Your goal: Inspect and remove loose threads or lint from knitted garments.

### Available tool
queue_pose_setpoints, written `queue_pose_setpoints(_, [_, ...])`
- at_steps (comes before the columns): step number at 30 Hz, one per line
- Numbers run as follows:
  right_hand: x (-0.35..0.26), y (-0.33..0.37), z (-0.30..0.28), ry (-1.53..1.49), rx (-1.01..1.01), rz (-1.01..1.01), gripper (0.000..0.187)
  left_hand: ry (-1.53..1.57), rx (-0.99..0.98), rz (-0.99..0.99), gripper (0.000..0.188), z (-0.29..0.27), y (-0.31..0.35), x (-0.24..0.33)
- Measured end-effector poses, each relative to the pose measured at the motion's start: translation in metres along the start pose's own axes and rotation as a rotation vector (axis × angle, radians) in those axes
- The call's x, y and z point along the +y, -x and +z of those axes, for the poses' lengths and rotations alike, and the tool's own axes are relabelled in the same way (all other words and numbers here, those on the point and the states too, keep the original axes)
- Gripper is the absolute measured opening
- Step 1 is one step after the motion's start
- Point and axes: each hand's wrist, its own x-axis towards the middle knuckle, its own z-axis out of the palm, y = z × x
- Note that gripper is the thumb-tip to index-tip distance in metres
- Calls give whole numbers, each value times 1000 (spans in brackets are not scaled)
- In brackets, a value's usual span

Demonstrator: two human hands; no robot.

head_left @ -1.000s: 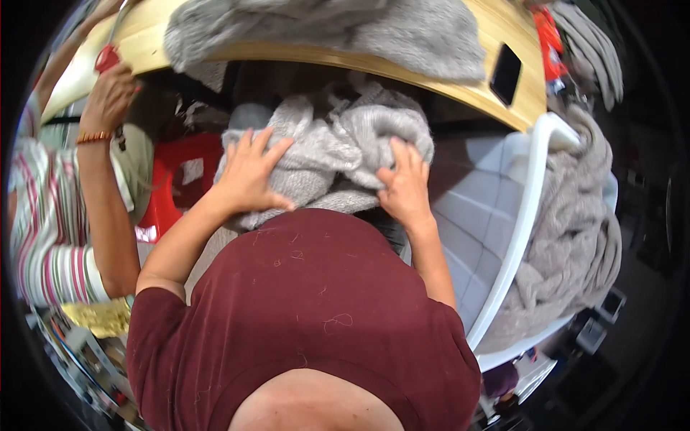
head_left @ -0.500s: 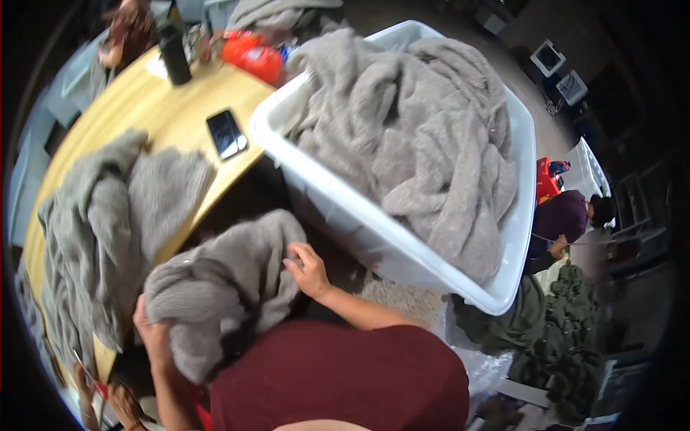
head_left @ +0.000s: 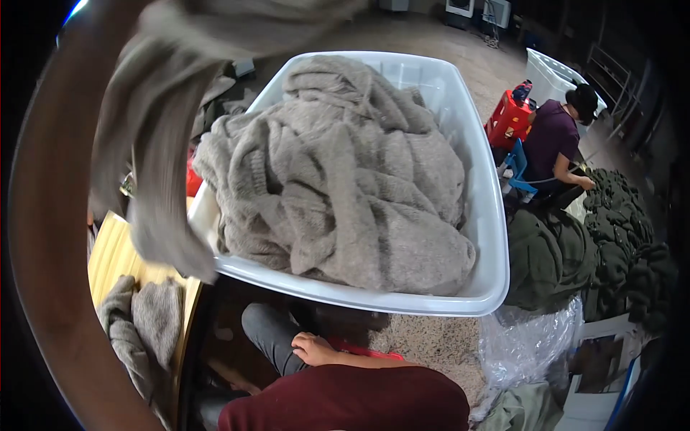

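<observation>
My left arm (head_left: 54, 215) is raised along the left side, large and close. Its hand is past the top edge, so its fingers do not show. Beside that arm a grey knit garment (head_left: 162, 136) hangs in the air, blurred by motion, its lower end over the near left corner of a white plastic tub (head_left: 374, 298). A heap of similar grey knitwear (head_left: 338, 179) fills the tub. Low in the middle, my right hand (head_left: 314, 350) rests on my grey-trousered knee (head_left: 267, 327), fingers loosely bent and nothing seen in them.
A pale wooden table (head_left: 115, 248) at left carries more grey knitwear (head_left: 154, 323). To the right are dark green garments (head_left: 550, 248), clear plastic wrap (head_left: 532, 337) and a seated person (head_left: 553, 147) in purple by a red chair (head_left: 509, 118). Another white tub (head_left: 550, 72) stands behind.
The grey garment from my lap has gone up to the upper left with my left arm raised. My right hand has let go of it and dropped to my knee. The view has swung right.
</observation>
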Motion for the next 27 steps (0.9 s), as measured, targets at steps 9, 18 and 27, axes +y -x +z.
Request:
queue_pose_setpoints(9, [-8, 16, 26, 23, -101, -396, 14, -563, -383, -96, 51, -112, 132, 4])
queue_pose_setpoints(18, [-29, 12, 32, 177, -116, -495, 15, -628, -845, -430, 46, -207, 287, 18])
queue_pose_setpoints(27, [-69, 0, 85, 245, -379, -634, 8, -630, -503, -885, 49, -372, 461, 47])
